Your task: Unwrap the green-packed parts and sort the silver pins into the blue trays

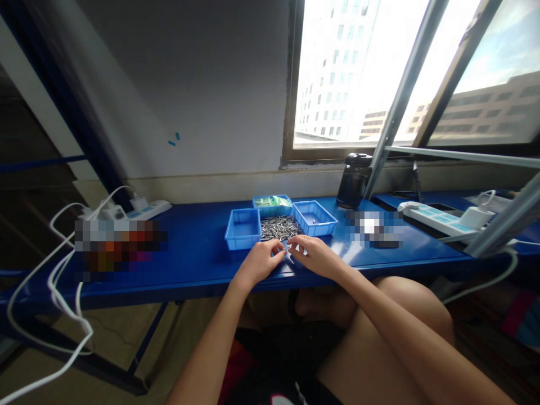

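Head view: blue table (189, 247) is the biggest thing here. On it, L tray (243, 243) and R tray (318, 229) flank the work, w/ back tray (261, 210) behind, b/w the two. Next size down, the person's L hand (260, 260) and R hand (314, 253) sit at the near side, tips almost meeting low over the table; fingers curled on both, thumb & index close together. Metal pile (278, 227), lots of loose slim pcs, is heaped b/w the trays, just beyond the fingertips. Green bag (278, 201) lies in back tray. Tiniest stuff: a small bit (313, 221) in R tray, plus a pale sliver (287, 248) b/w the hands; can't tell if either hand actually grips it. Progress, as a judgement: prob. early, since R tray shows v. little and most pcs appear left in the heap, so the bulk looks undone.
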### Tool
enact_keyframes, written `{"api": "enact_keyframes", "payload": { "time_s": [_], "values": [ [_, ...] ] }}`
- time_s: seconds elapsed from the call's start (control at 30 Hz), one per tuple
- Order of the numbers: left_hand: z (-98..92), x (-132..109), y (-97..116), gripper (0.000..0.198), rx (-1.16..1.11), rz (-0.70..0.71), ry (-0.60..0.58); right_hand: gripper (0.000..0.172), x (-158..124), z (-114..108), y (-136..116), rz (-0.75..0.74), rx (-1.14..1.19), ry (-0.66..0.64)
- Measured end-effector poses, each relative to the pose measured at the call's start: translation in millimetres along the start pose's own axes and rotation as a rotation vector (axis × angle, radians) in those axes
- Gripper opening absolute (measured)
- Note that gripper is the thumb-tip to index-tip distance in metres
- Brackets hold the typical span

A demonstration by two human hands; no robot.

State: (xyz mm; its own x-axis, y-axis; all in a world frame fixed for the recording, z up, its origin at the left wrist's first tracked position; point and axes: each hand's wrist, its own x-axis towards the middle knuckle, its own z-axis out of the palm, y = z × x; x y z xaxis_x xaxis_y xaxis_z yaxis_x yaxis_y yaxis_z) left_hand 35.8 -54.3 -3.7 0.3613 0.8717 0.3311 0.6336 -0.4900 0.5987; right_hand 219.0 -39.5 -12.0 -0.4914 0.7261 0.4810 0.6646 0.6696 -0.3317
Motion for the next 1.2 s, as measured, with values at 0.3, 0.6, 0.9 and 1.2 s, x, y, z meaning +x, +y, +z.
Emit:
{"api": "enact_keyframes", "payload": {
  "time_s": [0.3, 0.6, 0.9, 1.2],
  "values": [
    [-0.1, 0.0, -0.7, 0.023, -0.009, 0.009, -0.023, 0.018, 0.2, -0.6, -1.1, -0.052, 0.013, -0.067],
    [-0.4, -0.8, -2.5, 0.024, -0.058, 0.025, -0.005, 0.019, 0.1, -0.5, -1.0, -0.033, 0.001, -0.083],
    [2.2, 1.4, -6.9, 0.023, -0.132, 0.063, 0.03, 0.02, 0.9, 4.1, 1.6, -0.009, 0.01, -0.068],
    [-1.2, -1.1, -0.4, 0.015, -0.091, 0.0, 0.026, 0.019, -0.2, -1.0, -3.0, 0.067, 0.085, -0.054]
  ]
}}
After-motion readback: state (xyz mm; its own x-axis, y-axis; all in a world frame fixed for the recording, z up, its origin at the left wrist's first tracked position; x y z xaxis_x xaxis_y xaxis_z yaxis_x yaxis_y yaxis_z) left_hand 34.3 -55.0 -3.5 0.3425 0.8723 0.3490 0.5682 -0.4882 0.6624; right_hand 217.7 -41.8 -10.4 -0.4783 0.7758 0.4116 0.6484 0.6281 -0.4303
